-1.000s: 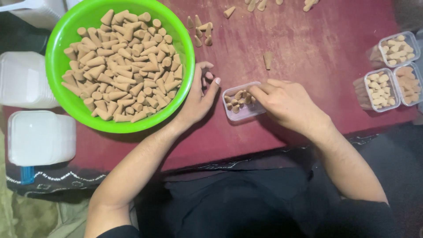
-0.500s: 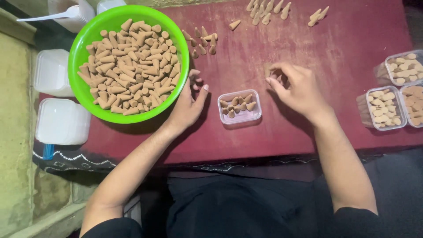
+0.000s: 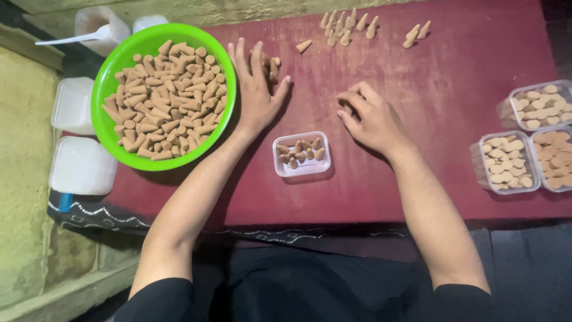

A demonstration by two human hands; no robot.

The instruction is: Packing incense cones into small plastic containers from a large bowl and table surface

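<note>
A green bowl [image 3: 113, 143] heaped with tan cones [image 3: 164, 101] sits at the left of the dark red table [image 3: 465, 65]. My left hand [image 3: 256, 89] lies flat, fingers spread, over a few loose cones [image 3: 273, 64] just right of the bowl. My right hand [image 3: 372, 119] rests curled on the table, fingertips at a cone that is mostly hidden beneath them. Between my hands, nearer me, stands a small clear box [image 3: 301, 154] holding several cones.
More loose cones [image 3: 351, 27] lie at the table's far edge. Three clear boxes [image 3: 524, 143] filled with cones stand at the right. White lidded containers [image 3: 80, 164] and a white spoon [image 3: 71, 39] sit left of the bowl.
My left hand has moved away from the small box up to the loose cones by the bowl. My right hand has left the box and reached farther onto the table.
</note>
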